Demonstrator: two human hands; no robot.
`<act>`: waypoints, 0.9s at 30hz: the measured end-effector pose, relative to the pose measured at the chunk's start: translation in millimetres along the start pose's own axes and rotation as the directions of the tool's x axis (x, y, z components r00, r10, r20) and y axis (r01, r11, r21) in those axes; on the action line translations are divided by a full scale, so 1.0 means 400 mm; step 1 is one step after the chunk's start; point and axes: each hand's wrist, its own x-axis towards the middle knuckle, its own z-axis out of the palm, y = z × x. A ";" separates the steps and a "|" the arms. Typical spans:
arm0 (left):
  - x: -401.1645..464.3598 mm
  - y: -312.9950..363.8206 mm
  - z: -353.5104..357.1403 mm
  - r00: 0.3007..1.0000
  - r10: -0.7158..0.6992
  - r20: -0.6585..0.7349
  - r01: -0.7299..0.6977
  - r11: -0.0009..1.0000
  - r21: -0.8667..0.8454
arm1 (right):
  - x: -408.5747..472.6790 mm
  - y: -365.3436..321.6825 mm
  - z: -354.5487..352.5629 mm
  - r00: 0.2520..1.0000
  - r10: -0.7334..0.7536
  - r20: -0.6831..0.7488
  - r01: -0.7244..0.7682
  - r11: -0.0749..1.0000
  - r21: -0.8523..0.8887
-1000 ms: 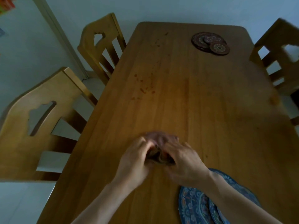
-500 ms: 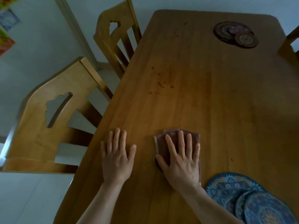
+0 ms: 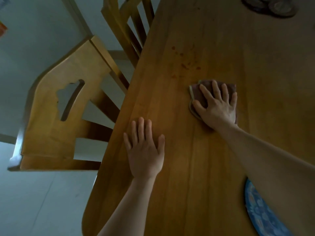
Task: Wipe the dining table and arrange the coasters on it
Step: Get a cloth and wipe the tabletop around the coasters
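A folded brown cloth lies on the wooden dining table, and my right hand presses flat on it with straight, spread fingers. My left hand rests flat on the bare wood near the table's left edge. Reddish stains dot the wood just beyond the cloth. A pile of dark round coasters sits at the far right, cut by the top edge. A blue patterned coaster shows at the near right, partly under my right forearm.
Two wooden chairs stand along the table's left side: a near chair with a cut-out back, and a far chair with slats. Pale floor lies to the left and below.
My hands left the bunched cloth and flattened; the left went to the bare wood. My right hand has since pushed the cloth farther away, toward the stains, with the arm stretched out.
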 end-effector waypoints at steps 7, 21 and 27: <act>-0.002 -0.005 -0.001 1.000 0.006 0.000 -0.006 1.000 -0.025 | -0.145 -0.062 0.025 0.997 -0.077 0.010 0.077 0.997 0.024; 0.002 -0.006 -0.008 0.997 0.043 0.064 -0.043 0.999 0.004 | -0.624 -0.102 0.076 0.998 0.019 -0.066 -0.011 0.993 0.121; 0.006 0.000 -0.012 0.993 0.045 0.110 -0.046 0.999 0.006 | -0.725 -0.187 0.104 0.984 0.162 -0.070 -0.151 0.978 0.142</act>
